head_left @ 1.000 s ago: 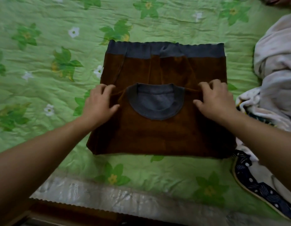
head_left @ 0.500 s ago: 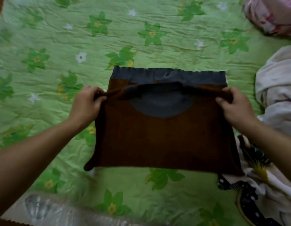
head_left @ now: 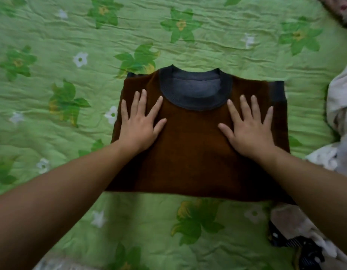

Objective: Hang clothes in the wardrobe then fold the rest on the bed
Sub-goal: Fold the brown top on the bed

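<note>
While the left hand point(head_left: 138, 121) and right hand point(head_left: 248, 125) press flat and splayed beside its grey collar point(head_left: 196, 105), the folded brown fleece sweater point(head_left: 194, 156) lies directly beneath both, long axis crosswise, on the green flowered bed point(head_left: 188, 38).

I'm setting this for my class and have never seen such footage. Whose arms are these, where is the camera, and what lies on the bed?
There is no machine here. A person wears a wide-angle camera on the head, looking down, so both arms reach in from the bottom of the picture. The left hand and the right hand lie flat with straight fingers, pressing on a folded brown sweater with a grey collar. Neither hand holds anything. The sweater lies on a green flowered bedspread. More clothes are heaped at the right edge.
</note>
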### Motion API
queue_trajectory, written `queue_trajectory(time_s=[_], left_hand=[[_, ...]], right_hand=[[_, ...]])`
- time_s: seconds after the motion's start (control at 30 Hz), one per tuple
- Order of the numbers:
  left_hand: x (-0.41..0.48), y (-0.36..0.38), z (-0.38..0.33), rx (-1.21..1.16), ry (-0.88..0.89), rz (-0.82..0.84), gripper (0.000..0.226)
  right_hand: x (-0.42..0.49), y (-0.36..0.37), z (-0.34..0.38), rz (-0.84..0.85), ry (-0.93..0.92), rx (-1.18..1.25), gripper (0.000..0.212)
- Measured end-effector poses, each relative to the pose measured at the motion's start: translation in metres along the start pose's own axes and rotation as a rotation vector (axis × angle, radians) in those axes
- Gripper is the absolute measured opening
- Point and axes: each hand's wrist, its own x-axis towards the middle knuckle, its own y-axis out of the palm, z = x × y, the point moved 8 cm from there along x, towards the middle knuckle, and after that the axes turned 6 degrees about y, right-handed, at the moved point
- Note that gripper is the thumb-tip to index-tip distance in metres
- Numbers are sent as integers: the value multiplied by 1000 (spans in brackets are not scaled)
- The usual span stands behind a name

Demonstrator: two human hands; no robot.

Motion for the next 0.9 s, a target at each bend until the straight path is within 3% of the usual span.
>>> queue_trajectory(time_s=[0.33, 0.43, 0.5, 0.7, 0.83, 0.9], left_hand=[[-16, 7, 0, 55, -6, -63, 65], [-60, 12, 1, 66, 10, -55, 63], [-85, 18, 6, 64, 20, -25, 62], [-87, 12, 11, -132, 13, -2, 64], [-115, -8, 51, -399, -207, -227, 70], [-136, 0, 75, -468, -342, -192, 67]], right_hand=[[-16, 11, 3, -42, -6, -22, 75], [-67, 15, 31, -100, -315, -45, 72], [-103, 37, 41, -45, -455, -127, 71], [-102, 46, 45, 104, -349, -180, 75], [-95, 10, 69, 64, -281, -163, 70], [-82, -13, 102, 24, -323, -150, 67]])
